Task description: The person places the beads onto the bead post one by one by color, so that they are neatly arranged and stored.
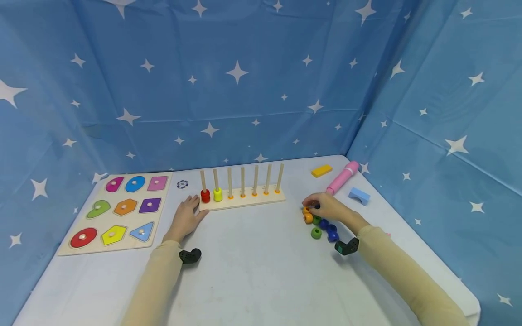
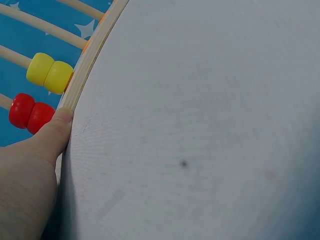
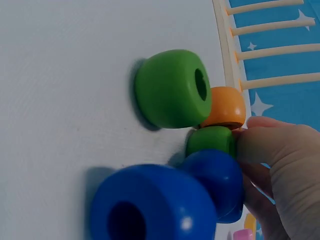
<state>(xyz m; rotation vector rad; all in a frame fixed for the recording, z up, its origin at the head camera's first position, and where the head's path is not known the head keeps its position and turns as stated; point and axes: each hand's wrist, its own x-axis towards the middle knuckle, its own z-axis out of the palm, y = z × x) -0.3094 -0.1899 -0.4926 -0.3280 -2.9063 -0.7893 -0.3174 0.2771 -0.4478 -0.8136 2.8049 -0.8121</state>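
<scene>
A wooden peg board (image 1: 244, 203) with a row of upright pegs stands at the middle back of the table. Two red beads (image 2: 31, 114) are stacked on its leftmost peg and two yellow beads (image 2: 49, 73) on the one beside it. My left hand (image 1: 186, 218) holds the board's left end, its thumb against the front edge. Over at the right, my right hand (image 1: 328, 208) reaches into a cluster of beads and pinches an orange bead (image 1: 306, 210). Another orange bead (image 3: 225, 107), green beads (image 3: 172, 90) and blue beads (image 3: 152, 202) lie close by. The right fingertips are partly hidden.
A shape puzzle board (image 1: 118, 213) lies at the left, with a small round printed mark (image 1: 182, 184) near its right edge. Beyond the right hand are a yellow block (image 1: 321, 170), a pink cylinder (image 1: 343, 177) and a light blue arch block (image 1: 359, 196). Star-patterned curtains (image 1: 236, 90) border the table.
</scene>
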